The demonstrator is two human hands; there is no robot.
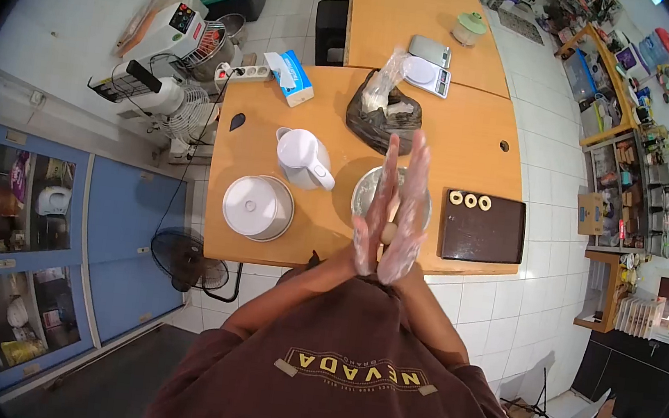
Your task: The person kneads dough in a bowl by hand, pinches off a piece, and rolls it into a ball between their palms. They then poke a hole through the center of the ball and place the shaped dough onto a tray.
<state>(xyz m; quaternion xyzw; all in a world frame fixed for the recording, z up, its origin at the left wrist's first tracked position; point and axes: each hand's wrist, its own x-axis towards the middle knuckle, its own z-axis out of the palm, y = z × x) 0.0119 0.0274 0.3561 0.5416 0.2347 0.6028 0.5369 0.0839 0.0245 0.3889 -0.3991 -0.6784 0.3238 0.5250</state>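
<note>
My left hand (373, 222) and my right hand (407, 225) are raised over the table's front edge, palms facing, fingers straight and pointing away from me. Both look covered by thin clear gloves with whitish smears. Between the palms, near their heels, a small pale dough ball (389, 232) is pressed. Behind and below the hands stands a round bowl (359, 198), mostly hidden, with whitish residue on its inner wall. To the right lies a dark baking tray (483, 236) with three pale dough rings (471, 201) in a row along its far edge.
On the wooden table (457, 149) stand a white jug (301, 156), a lidded white tub (256, 207), a tissue pack (293, 80), a black plastic bag (369, 122) and a white scale (428, 75). A mixer (169, 33) and a fan (184, 258) are at the left.
</note>
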